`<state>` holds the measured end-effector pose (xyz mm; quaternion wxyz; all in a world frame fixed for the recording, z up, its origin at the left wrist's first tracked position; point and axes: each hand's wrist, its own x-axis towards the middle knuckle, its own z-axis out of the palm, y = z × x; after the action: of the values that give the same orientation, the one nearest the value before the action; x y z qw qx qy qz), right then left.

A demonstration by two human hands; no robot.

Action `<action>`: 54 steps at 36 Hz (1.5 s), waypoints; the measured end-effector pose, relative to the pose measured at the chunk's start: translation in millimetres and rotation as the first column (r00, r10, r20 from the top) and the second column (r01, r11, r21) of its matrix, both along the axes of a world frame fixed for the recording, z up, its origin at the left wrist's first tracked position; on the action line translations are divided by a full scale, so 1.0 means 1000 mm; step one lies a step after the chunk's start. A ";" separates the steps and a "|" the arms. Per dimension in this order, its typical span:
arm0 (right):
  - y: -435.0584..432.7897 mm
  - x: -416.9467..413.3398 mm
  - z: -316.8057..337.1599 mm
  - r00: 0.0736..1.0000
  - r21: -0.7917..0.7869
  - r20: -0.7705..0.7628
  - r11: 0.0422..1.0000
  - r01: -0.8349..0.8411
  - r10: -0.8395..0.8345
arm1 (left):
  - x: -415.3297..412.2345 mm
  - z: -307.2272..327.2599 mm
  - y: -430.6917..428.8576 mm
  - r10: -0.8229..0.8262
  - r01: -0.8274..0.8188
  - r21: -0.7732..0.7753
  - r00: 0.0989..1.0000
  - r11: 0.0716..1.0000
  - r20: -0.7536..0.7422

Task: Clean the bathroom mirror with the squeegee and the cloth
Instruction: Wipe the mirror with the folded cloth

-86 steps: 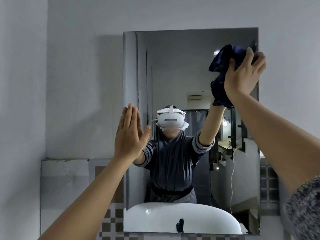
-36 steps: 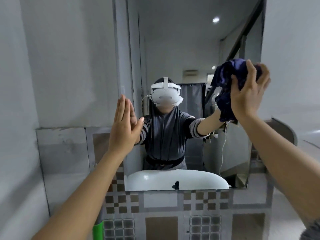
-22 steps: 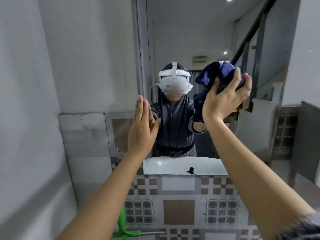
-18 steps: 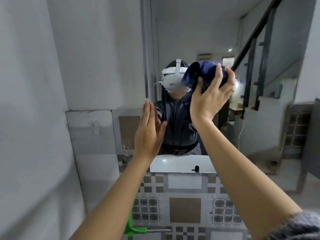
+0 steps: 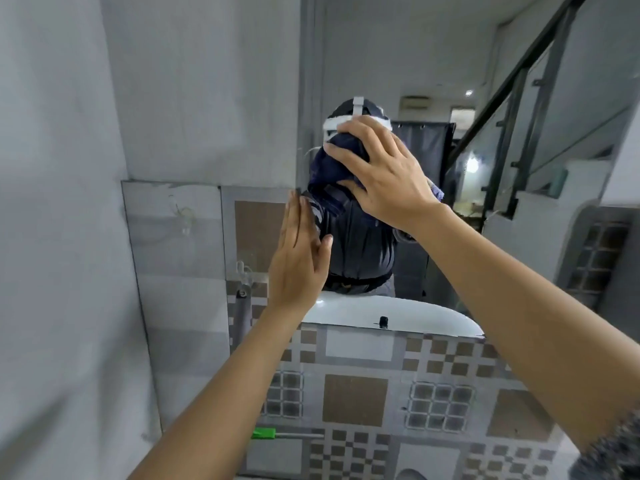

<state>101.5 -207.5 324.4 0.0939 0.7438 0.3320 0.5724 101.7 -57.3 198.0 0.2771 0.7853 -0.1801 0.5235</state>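
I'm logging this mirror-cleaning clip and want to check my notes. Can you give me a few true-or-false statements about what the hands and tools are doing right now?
1. The right hand presses a dark blue cloth against the mirror. True.
2. The left hand grips the squeegee. False: it is flat and open at the mirror's left edge, holding nothing.
3. The green-handled squeegee shows low down, partly behind the left forearm, in neither hand. True.
4. The cloth is white. False: it is dark blue.
5. Patterned tiles cover the wall below the mirror. True.
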 end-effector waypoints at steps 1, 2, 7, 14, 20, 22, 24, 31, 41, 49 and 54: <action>-0.007 -0.001 -0.001 1.000 -0.013 -0.005 1.000 0.002 -0.003 | -0.001 0.000 -0.001 -0.010 0.010 -0.018 1.000 1.000 -0.007; -0.015 -0.003 -0.002 1.000 -0.014 -0.009 1.000 0.009 -0.009 | -0.001 0.000 -0.002 -0.024 0.023 -0.036 1.000 0.999 -0.013; -0.066 -0.010 -0.013 1.000 0.106 -0.025 0.994 0.018 -0.016 | -0.001 -0.002 -0.004 -0.039 0.039 -0.046 0.999 0.998 -0.019; -0.152 -0.017 -0.030 0.999 0.459 0.027 0.888 0.029 -0.046 | 0.000 -0.001 -0.005 0.008 -0.008 -0.015 1.000 1.000 -0.013; -0.180 -0.019 -0.066 0.999 0.876 0.039 0.481 -0.035 0.003 | 0.000 0.005 0.001 0.113 -0.113 0.069 0.994 0.991 0.004; -0.169 -0.018 -0.078 0.992 0.949 0.109 0.291 -0.121 0.057 | -0.001 0.009 0.004 0.144 -0.144 0.099 0.990 0.985 0.010; -0.152 -0.017 -0.087 0.979 0.982 0.179 0.047 -0.184 0.102 | -0.003 0.012 0.007 0.156 -0.156 0.111 0.988 0.982 0.007; -0.090 -0.005 -0.111 0.980 0.959 0.198 -0.202 -0.199 -0.024 | 0.004 0.026 0.028 0.144 -0.155 0.269 0.988 0.951 0.059; -0.009 0.000 -0.129 0.988 0.987 0.156 -0.034 -0.156 0.013 | 0.012 0.048 0.052 0.130 -0.179 0.409 0.981 0.895 0.145; 0.051 0.005 -0.153 0.994 0.952 0.091 0.289 -0.105 0.063 | 0.015 0.049 0.057 0.072 -0.137 0.412 0.983 0.901 0.170; 0.069 0.008 -0.171 0.999 0.880 0.022 0.474 -0.038 0.039 | 0.016 0.051 0.060 0.048 -0.119 0.426 0.984 0.897 0.174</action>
<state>109.3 -138.2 153.7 -0.3134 0.6797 0.0085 0.6632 117.4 2.4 249.4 0.0568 0.7900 -0.2798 0.5425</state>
